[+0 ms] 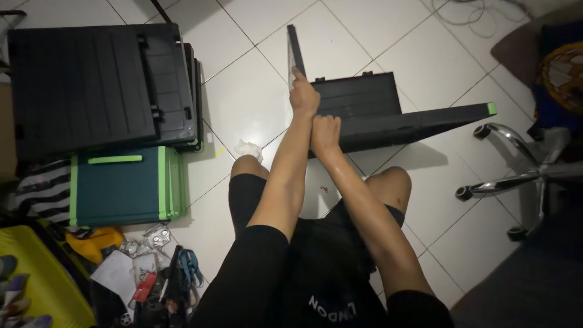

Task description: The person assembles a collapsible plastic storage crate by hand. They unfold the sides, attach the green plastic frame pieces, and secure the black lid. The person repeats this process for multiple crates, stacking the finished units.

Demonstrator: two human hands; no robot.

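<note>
I sit on the white tile floor with both arms stretched forward. My left hand [304,95] grips the lower end of a narrow dark panel [295,50] that stands on edge. Just below it, my right hand [325,132] is closed on the corner where a ribbed dark plastic panel [358,97] meets a long dark panel with a green tip [425,123]. The two hands nearly touch at that corner. The joint itself is hidden under my fingers.
A stack of dark panels [91,85] lies at the left, with green-trimmed panels [121,185] below it. Loose tools and papers [161,273] clutter the bottom left. A crumpled tissue [248,149] is near my knee. A chrome chair base [516,176] stands at the right.
</note>
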